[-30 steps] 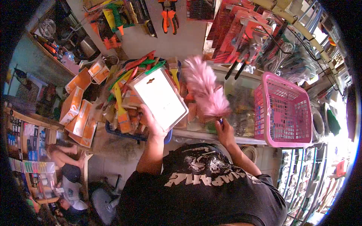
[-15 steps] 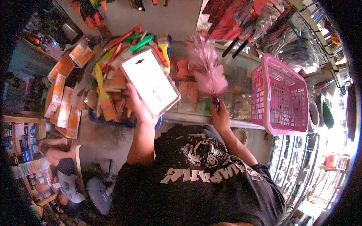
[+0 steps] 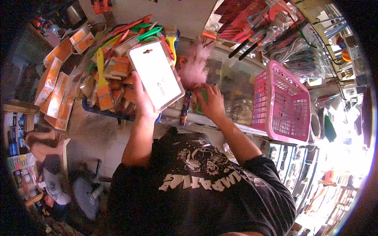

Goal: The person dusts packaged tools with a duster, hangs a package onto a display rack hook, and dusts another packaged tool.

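My left hand (image 3: pixel 145 98) grips a blister pack (image 3: pixel 156 76), whose white back has a hang hole at the top and small print too faint to read. What the pack contains is hidden. The pink feather duster (image 3: pixel 195 67) lies on the glass counter, its dark patterned handle pointing toward me. Just right of the handle, my right hand (image 3: pixel 213 103) has its fingers spread, the tips near the base of the feathers. Behind the pack is a heap of paint brushes (image 3: pixel 103 88) with yellow, green and red handles in a blue basket.
A pink plastic basket (image 3: pixel 271 106) stands on the counter at right. Orange and white boxes (image 3: pixel 55 92) line the left side. Packaged tools (image 3: pixel 267 29) hang at upper right. A person (image 3: pixel 51 165) sits at lower left, near a dark chair (image 3: pixel 86 196).
The duster has moved left and now lies on the counter, released from my right hand, whose fingers have opened. My left hand still holds the pack. The whole view has shifted slightly.
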`<state>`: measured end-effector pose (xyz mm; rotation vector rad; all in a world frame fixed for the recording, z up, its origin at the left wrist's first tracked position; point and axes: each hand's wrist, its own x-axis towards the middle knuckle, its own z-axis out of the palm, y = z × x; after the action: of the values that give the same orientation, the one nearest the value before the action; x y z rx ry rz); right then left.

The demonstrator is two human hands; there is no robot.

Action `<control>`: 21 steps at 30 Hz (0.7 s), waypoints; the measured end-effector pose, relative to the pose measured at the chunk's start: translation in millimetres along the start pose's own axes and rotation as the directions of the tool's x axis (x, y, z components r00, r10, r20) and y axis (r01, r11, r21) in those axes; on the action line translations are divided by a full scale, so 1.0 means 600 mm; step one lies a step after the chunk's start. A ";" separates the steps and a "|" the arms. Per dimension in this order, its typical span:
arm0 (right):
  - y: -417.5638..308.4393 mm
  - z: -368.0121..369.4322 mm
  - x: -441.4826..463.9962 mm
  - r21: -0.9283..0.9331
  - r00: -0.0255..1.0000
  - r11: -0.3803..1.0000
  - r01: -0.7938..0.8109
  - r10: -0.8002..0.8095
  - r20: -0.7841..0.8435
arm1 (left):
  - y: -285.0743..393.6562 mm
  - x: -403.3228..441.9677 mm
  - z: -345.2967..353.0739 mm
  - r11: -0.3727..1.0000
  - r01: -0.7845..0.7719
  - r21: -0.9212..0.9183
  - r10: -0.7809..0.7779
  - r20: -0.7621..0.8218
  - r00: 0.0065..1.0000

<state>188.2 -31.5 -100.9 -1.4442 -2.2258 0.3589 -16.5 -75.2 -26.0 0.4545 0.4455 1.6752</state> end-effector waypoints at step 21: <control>0.009 0.020 0.013 -0.231 0.995 0.972 -0.046 0.065 0.074 | -0.005 0.004 -0.005 0.970 0.190 -0.152 -0.139 0.292 0.946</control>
<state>183.5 -21.9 -111.8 -1.6398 -2.3582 0.1848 -16.1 -72.8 -30.2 0.4989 0.1193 1.4460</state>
